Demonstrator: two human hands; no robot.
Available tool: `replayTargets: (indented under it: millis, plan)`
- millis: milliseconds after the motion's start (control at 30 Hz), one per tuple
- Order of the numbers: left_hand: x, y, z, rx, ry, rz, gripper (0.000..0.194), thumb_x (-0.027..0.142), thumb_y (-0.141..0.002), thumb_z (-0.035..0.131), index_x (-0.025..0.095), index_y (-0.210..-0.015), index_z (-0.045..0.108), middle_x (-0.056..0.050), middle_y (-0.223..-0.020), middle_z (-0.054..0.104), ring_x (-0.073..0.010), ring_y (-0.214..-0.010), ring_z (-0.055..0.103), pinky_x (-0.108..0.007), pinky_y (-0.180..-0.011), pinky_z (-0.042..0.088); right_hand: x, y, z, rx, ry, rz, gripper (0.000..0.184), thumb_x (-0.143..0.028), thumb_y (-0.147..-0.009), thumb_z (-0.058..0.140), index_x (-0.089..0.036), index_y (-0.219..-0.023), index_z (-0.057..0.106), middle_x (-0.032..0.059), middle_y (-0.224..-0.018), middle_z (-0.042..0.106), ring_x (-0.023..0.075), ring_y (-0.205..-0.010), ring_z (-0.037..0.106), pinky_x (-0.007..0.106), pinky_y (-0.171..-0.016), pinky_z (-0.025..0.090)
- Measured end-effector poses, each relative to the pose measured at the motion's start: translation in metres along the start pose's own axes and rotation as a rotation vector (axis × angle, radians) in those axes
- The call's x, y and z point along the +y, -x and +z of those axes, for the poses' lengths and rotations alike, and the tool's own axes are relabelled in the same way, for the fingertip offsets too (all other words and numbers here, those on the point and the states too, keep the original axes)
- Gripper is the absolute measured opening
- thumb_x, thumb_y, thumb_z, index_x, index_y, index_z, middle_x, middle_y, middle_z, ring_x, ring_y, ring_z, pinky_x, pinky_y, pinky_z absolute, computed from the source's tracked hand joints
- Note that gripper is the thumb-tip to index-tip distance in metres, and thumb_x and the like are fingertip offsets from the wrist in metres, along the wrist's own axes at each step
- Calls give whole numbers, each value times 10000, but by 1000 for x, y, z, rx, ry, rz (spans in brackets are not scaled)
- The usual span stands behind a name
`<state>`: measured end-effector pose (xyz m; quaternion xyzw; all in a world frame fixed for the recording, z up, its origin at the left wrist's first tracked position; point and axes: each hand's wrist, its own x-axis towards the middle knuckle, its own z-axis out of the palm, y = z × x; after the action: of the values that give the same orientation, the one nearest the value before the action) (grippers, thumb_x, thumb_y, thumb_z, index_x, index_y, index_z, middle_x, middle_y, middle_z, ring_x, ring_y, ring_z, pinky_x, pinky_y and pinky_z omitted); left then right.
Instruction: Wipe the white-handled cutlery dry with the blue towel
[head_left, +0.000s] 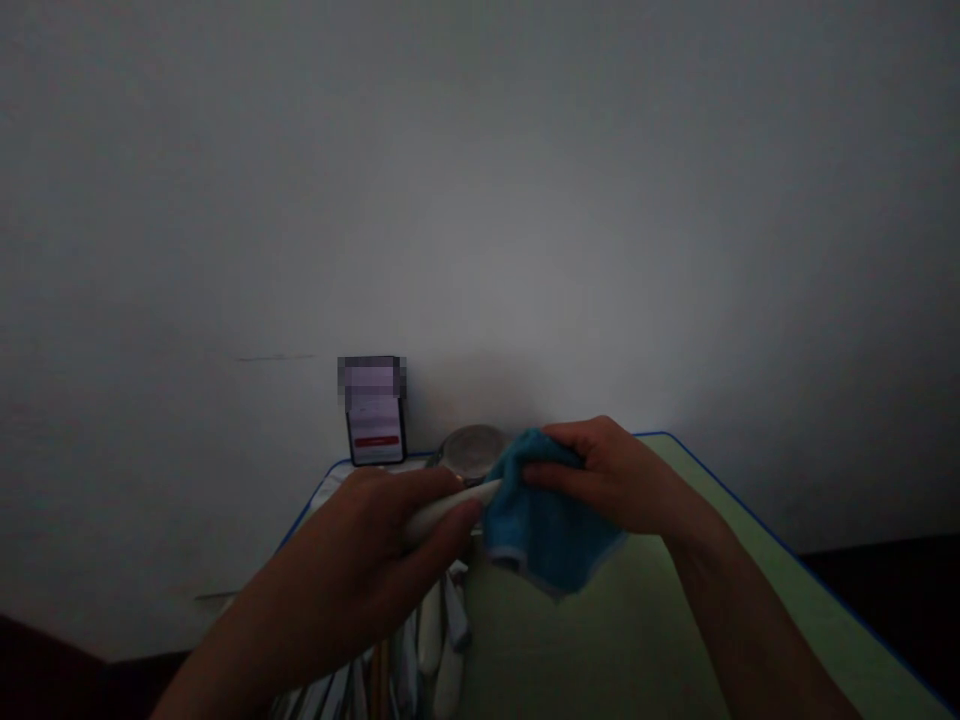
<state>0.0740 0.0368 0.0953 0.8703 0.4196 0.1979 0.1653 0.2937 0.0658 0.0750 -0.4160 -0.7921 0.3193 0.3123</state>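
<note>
Clasping a white handle (444, 512) in the tightly curled left hand (382, 530), at lower centre of the frame; pinching a blue cloth (555, 530) over its right part with the right hand (619, 478), near utensils (430, 635) at bottom centre.

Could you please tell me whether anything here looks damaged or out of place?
Only the plain pale wall stands out: a short, thin dark line marks it left of the upright black-framed phone, perhaps a scratch or crack. No spill shows, and the blue cloth in the right hand shows no clear damage.
</note>
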Motion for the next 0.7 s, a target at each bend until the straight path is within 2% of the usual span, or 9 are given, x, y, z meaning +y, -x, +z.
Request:
replayTargets:
  millis: [100,233,333,467,567,633,700]
  plan:
    - [-3,1,-1,-16,10,11,335,385,-911,394,177,-721,576,36,-580,535,-94,-509,499,-202,-488,347,4,4,-6,-93,-86,-28,185,-309,-854,535,-180,-909,657,-21,-774,636,99,-679,556,189,-593,427]
    - [-8,4,-1,-46,14,7,327,385,-907,404,184,-724,586,37,-582,538,-96,-516,504,-187,-481,359,14,8,-15,-237,-260,-79,261,-242,-859,548,-254,-1110,616,-25,-982,668,106,-876,602,195,-750,454]
    - [-13,7,-3,-27,57,-8,310,375,-900,404,194,-758,612,31,-608,582,-111,-546,534,-178,-490,390,23,9,-17,-177,-477,-25,262,-245,-843,578,-259,-1101,626,-21,-950,690,107,-862,626,210,-762,471]
    - [-19,10,-7,66,68,-31,276,367,-865,432,216,-794,652,30,-611,619,-127,-546,549,-181,-494,422,32,7,-15,27,-785,63,194,-300,-834,590,-217,-991,669,-5,-795,708,101,-671,643,230,-688,502]
    - [-21,10,-7,103,56,-39,268,366,-850,439,226,-812,664,32,-592,620,-129,-524,546,-181,-473,417,35,5,-12,128,-908,63,180,-321,-812,616,-204,-934,678,-3,-751,705,92,-630,633,216,-670,501]
    - [-20,10,-7,79,63,-37,265,351,-860,428,222,-837,658,29,-627,635,-131,-547,556,-182,-490,424,35,4,-11,122,-948,50,174,-333,-803,626,-209,-913,678,-9,-752,704,87,-651,632,203,-676,494]
    - [-17,9,-6,21,80,-26,254,330,-875,417,218,-851,643,28,-682,649,-130,-591,570,-185,-532,436,33,3,-10,43,-919,48,183,-345,-803,625,-208,-913,676,-12,-759,701,85,-670,628,198,-679,487]
